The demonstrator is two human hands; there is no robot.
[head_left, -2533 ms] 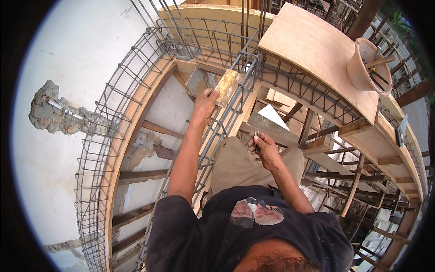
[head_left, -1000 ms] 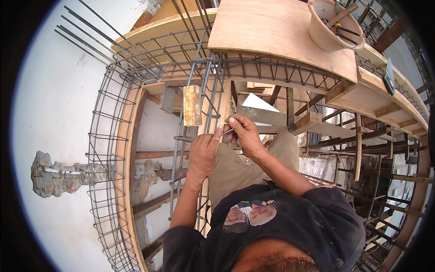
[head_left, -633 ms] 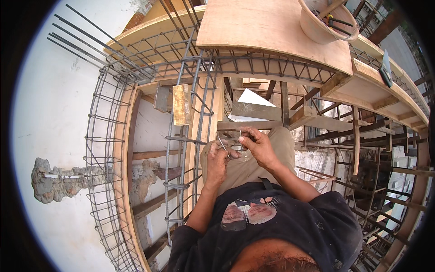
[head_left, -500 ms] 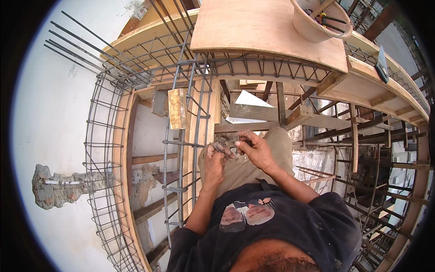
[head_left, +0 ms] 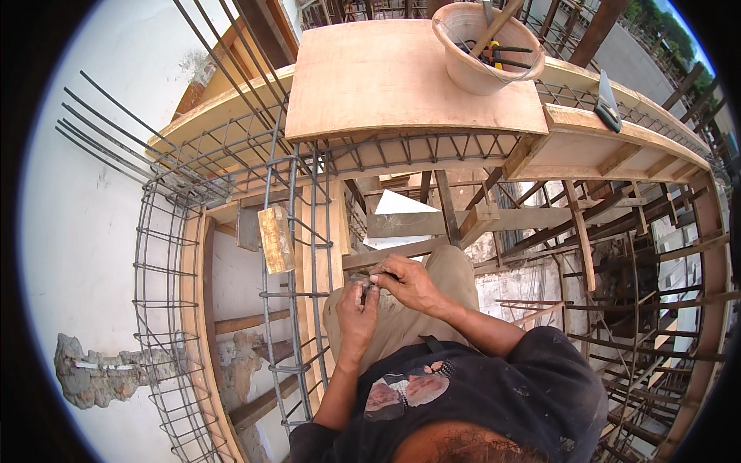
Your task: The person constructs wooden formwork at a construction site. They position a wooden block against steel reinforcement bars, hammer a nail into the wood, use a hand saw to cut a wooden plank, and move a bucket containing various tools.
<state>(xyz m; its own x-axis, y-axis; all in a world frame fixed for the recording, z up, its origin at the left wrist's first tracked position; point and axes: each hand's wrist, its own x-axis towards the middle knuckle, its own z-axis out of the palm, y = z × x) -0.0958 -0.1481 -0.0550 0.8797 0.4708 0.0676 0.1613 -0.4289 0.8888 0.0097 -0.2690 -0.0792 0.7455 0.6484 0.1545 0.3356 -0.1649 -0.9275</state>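
Above my lap, my left hand (head_left: 358,309) is closed, its fingers curled up. My right hand (head_left: 407,284) meets it from the right, thumb and forefinger pinched together at the left fingertips. Something small and dark may be between the fingers, but it is too small to name. Just left of my hands runs a rebar cage (head_left: 296,266) with bent steel ties. A short wooden block (head_left: 275,239) rests against the cage's bars, beyond my left hand.
Ahead lies a plywood sheet (head_left: 363,81) carrying a bucket (head_left: 490,77) of tools. A handsaw (head_left: 610,116) leans on the formwork (head_left: 594,150) at the right. Another rebar cage (head_left: 166,266) follows the white wall (head_left: 85,231). Timber braces fill the drop below.
My hands have come together, the right fingers now touching the left fingertips. The view has tilted up, so the bucket and plywood sit lower and further left in the picture.
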